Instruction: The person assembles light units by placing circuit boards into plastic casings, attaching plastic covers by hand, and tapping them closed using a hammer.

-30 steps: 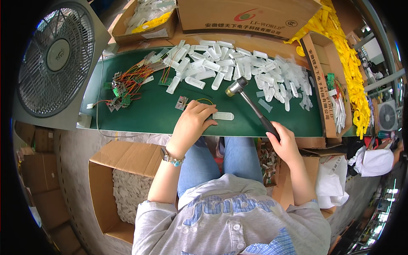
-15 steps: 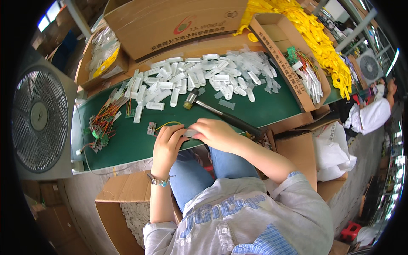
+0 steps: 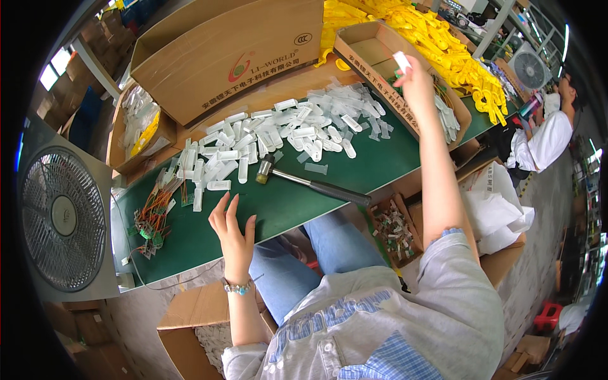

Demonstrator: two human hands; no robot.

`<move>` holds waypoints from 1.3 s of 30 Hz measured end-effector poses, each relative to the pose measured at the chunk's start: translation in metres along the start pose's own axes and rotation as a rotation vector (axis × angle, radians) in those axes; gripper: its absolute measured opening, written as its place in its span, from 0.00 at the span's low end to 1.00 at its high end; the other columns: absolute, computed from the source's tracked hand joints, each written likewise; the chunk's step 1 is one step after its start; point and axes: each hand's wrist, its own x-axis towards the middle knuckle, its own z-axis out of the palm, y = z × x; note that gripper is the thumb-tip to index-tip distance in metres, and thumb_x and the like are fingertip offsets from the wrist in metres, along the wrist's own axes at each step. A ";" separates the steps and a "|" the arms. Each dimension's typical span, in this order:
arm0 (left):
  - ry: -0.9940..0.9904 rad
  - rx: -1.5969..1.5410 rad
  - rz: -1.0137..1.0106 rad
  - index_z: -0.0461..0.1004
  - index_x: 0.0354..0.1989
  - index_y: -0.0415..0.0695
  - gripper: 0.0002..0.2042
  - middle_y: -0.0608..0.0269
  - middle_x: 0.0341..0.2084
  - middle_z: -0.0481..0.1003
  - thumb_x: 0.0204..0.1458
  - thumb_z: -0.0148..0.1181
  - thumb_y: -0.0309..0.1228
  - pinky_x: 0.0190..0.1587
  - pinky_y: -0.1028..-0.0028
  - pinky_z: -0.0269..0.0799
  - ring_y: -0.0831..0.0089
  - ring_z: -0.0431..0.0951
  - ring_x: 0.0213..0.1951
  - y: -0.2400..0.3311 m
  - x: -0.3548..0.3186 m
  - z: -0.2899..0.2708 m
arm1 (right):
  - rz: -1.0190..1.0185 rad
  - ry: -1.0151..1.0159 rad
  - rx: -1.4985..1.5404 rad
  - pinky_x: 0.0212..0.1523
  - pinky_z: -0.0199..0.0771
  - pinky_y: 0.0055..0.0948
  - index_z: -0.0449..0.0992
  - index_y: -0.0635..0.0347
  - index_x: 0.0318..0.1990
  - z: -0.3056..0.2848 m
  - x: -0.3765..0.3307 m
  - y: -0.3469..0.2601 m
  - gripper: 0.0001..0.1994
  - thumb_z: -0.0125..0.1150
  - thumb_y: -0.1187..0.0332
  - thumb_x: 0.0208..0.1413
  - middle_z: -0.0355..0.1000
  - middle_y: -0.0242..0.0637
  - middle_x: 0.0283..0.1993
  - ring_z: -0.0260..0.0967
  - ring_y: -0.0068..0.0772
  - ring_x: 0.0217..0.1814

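Observation:
My right hand [image 3: 417, 87] is raised at the far right, over a shallow open carton [image 3: 373, 66]. Its fingers pinch a small white plastic casing [image 3: 401, 61] by one end. Wired green boards and white pieces [image 3: 447, 121] lie inside that carton, partly behind my wrist. My left hand [image 3: 233, 237] hovers by the table's front edge, fingers spread and nothing in them. Beyond it are a hammer [image 3: 304, 181] with a dark grip and a heap of white plastic casings [image 3: 253, 140]. Left of that hand sits a tangle of green circuit boards with orange wires [image 3: 152, 218].
Clear plastic pieces [image 3: 349, 100] lie behind the casings on the green table [image 3: 285, 206]. A large carton [image 3: 221, 66] and yellow parts [image 3: 437, 41] stand at the back. A fan [image 3: 63, 215] is at left. A box of small parts [image 3: 394, 231] sits below the table edge.
My hands have parted from a small piece held between them. The right has swung far right over the carton with a white casing; the left has opened. The yellow wire no longer shows by them.

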 end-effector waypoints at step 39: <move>0.121 0.058 -0.166 0.75 0.41 0.39 0.09 0.53 0.38 0.73 0.50 0.58 0.19 0.47 0.63 0.70 0.54 0.73 0.43 -0.034 0.032 -0.031 | -0.616 -0.517 0.210 0.33 0.70 0.38 0.74 0.57 0.35 0.104 -0.220 -0.111 0.06 0.64 0.69 0.52 0.67 0.35 0.32 0.69 0.40 0.33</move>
